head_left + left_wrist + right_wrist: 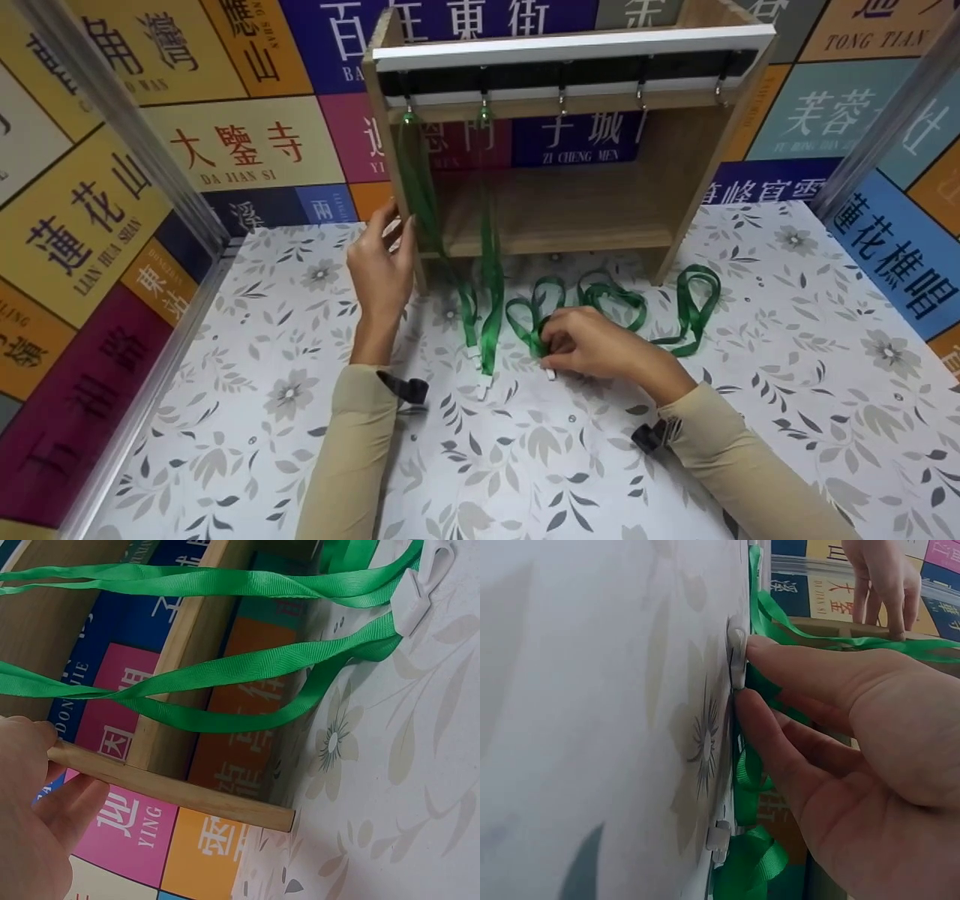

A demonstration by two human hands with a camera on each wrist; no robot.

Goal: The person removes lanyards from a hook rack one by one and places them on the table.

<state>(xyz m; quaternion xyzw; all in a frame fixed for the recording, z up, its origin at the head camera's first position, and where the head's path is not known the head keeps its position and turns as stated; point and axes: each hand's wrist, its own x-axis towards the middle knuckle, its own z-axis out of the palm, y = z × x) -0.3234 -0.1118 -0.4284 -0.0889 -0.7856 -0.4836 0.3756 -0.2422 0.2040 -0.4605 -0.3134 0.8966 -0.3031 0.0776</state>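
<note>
My left hand point(382, 259) grips the left side panel of a small wooden rack point(679, 172); the left wrist view shows thumb and fingers on either side of the panel's edge point(180, 789). Two green lanyards point(491, 315) hang from the two leftmost hooks, their white plastic ends near the table. On the table my right hand point(600, 345) pinches another green lanyard point(534, 341) at its white end. That white end piece point(737, 645) sits at the thumb and fingertip in the right wrist view, close to the tabletop.
Two more green lanyards, one looped point(615, 296) and one at the far right point(697, 307), lie before the rack. Three metal hooks point(641, 97) on the black strip carry nothing. Sign-printed walls point(240, 142) stand behind and beside the floral tabletop point(292, 450).
</note>
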